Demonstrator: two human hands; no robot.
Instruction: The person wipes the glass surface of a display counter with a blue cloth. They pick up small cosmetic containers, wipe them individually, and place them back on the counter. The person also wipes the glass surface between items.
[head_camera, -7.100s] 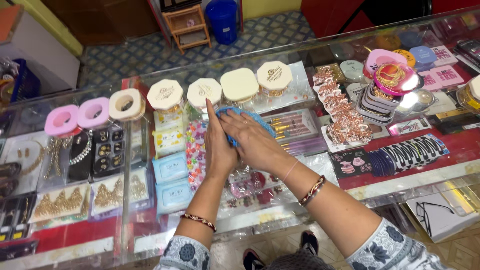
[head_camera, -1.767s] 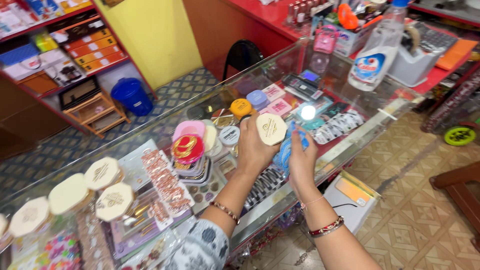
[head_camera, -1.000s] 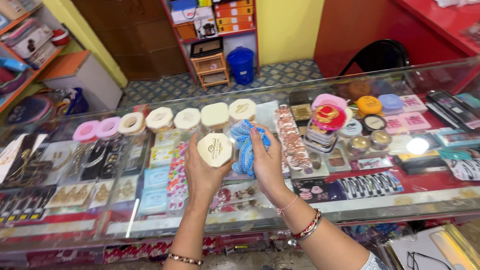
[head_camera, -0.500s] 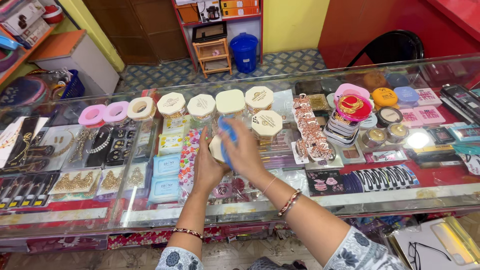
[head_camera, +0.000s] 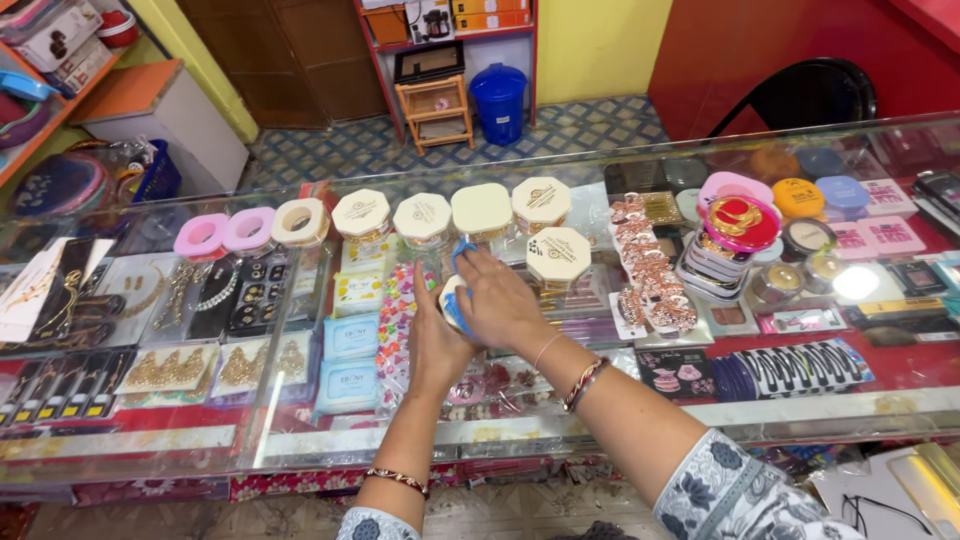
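Where the two hands meet above the glass counter (head_camera: 560, 440): left hand (head_camera: 437, 340) cupped around a cream octagonal box (head_camera: 452, 300), fingers upright along its left side. Right hand (head_camera: 503, 303) laid over the same box from the right, pressing a blue cloth (head_camera: 462, 252) against it. Hands together, both closed on box and cloth; box mostly hidden beneath the right palm.

Directly behind: row of four cream octagonal boxes (head_camera: 481, 208) standing on the glass. Fifth cream box (head_camera: 558, 257) just right of the right hand, set slightly forward of the row. Left of the row: cream ring holder (head_camera: 299, 221) and two pink ring holders (head_camera: 224, 234).

Right of the hands: cards of rose-gold clips (head_camera: 645, 285), then a pink round case with red lid (head_camera: 741, 222) on a stack of flat cases.

Under the glass, left: earring cards (head_camera: 170, 368) and pale blue packets (head_camera: 350, 337). Under the glass, right: bundle of dark bangles (head_camera: 800, 368).

Bracelets on both wrists. Blue bin (head_camera: 498, 103) on the floor beyond the counter.
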